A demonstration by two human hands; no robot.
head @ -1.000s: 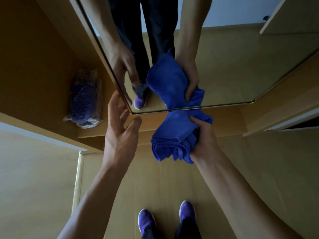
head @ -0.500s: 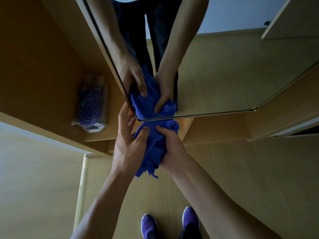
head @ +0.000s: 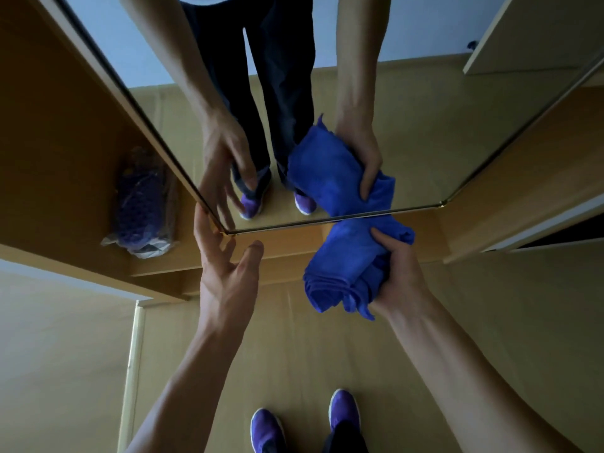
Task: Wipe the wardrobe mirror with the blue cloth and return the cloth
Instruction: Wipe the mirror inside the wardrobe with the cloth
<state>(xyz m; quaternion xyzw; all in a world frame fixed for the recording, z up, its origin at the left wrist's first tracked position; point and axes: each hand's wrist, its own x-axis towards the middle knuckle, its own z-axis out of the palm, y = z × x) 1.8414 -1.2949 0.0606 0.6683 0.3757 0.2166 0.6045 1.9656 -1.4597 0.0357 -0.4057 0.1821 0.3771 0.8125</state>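
Mirror [head: 425, 125] on wardrobe [head: 49, 142] w/ 1 bagged bundle [head: 140, 204] inside, tan floor [head: 294, 354]

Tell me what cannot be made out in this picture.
Head view:
- bunched blue cloth: part hidden inside the gripping right hand.
- clear plastic bag of purple items: blurred, contents unclear.
- wardrobe mirror: top cut off by the frame edge.
- purple shoes: heels cut off by the bottom edge.
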